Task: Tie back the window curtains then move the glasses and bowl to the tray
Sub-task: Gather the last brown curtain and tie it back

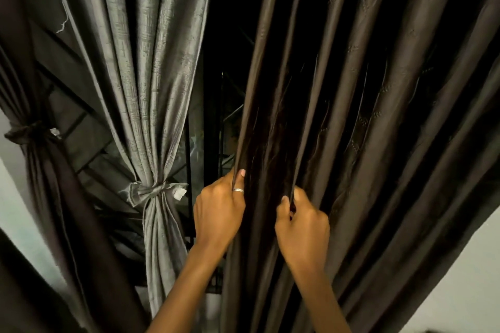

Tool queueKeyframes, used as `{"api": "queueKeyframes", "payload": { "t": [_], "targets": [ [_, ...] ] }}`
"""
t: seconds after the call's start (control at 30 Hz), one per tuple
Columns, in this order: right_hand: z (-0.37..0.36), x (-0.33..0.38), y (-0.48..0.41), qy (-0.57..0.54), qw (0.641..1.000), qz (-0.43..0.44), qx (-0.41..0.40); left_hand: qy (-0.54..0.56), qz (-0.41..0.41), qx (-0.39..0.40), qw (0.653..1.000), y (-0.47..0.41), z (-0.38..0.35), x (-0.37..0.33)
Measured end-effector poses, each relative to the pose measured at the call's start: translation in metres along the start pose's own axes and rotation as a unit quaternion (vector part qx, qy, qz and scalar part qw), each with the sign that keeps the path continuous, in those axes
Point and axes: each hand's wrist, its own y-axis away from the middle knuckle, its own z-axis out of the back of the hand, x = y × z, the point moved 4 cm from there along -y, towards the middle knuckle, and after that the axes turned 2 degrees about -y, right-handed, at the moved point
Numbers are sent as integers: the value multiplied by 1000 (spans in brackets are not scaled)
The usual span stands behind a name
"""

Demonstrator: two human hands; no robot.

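Head view: left hand (216,213) and right hand (303,227) pinch dark curtain (351,116) folds, seemingly bunched between them.

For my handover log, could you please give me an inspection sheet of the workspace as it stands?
Surface: nothing seen.
Job's things: grey curtain tied with a bow; left brown curtain tied; right brown curtain loose; glasses, bowl and tray not in view.
Clutter: nothing seen.
Hands: left hand and right hand each grip folds of the right brown curtain.
Cables: nothing seen.
Surroundings: dark barred window behind the curtains; pale wall at the edges.
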Motion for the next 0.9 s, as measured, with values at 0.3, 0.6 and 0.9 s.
{"api": "queueKeyframes", "payload": {
  "t": [0.3, 0.6, 0.9],
  "targets": [
    [-12, 7, 29, -42, 993, 19, 107, 34, 4, 24, 999, 7, -2, -4],
    [-29, 28, 36, -62, 986, 50, 146, 111, 13, 90, 990, 16, 0, -10],
    [-31, 21, 51, -37, 984, 36, 172, -28, 57, 64, 996, 15, 6, -25]
  ]
}}
